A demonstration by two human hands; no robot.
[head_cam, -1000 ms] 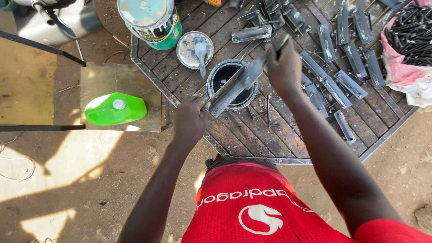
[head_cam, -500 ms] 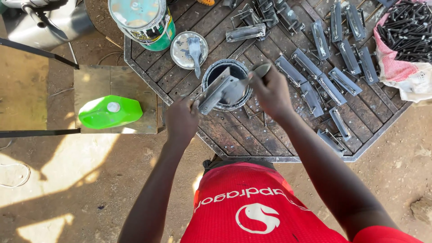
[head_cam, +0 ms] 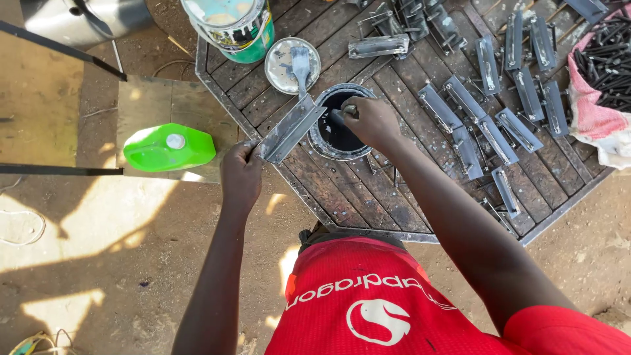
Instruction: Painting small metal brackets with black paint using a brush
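My left hand (head_cam: 240,174) grips the near end of a grey metal bracket (head_cam: 290,129), which slants up and to the right towards an open tin of black paint (head_cam: 332,135). My right hand (head_cam: 372,121) is over the tin, fingers closed on a small brush (head_cam: 340,116) that dips into the paint. The tin stands on a dark wooden slatted table (head_cam: 368,190) with a metal rim.
Several grey painted brackets (head_cam: 490,135) lie across the table's right half. A tin lid with a brush (head_cam: 293,64) and a green-banded paint can (head_cam: 231,23) stand at the back. A green plastic jug (head_cam: 168,147) rests on a board at the left; a pink cloth with black rods (head_cam: 601,98) lies at far right.
My right hand has come down from beside the bracket to the tin and dipped the brush. My left hand has lowered the bracket towards the table's left edge.
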